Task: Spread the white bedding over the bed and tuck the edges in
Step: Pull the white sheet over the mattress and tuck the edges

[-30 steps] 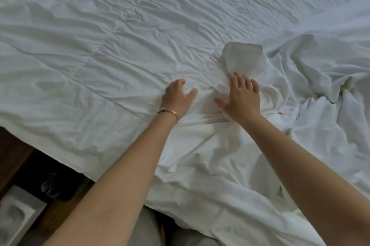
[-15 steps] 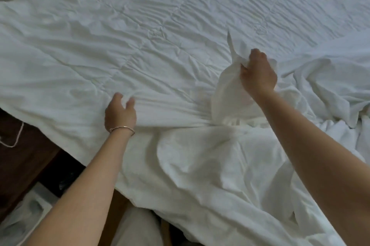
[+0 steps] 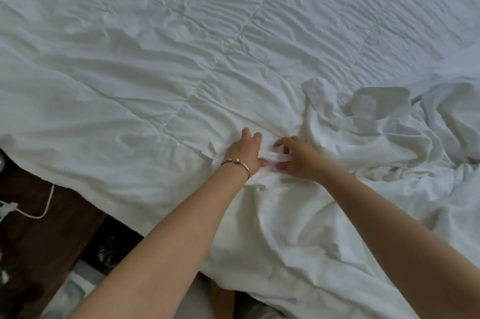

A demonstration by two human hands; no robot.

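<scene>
A: Report any legible marking, label or brand.

B: No writing can be read on the white bedding point(image 3: 161, 80) or on anything else.

A: State of the hands?

B: The left hand point(image 3: 245, 154) and right hand point(image 3: 298, 160) are close together. Between them both pinch a narrow white fabric strip point(image 3: 275, 157). The left wrist carries a thin bracelet point(image 3: 237, 163).

A: Location of the bedding?

B: It extends beyond and to both sides of the hands, quilted and flatter left of the left hand, bunched in loose folds right of the right hand. A pale cord point(image 3: 44, 204) lies on the dark floor point(image 3: 31, 246), well left of the left forearm.

A: Change from half a second ago?

B: The right hand was raised, lifting a fold, and the hands were apart. Now the right hand is down beside the left.
</scene>
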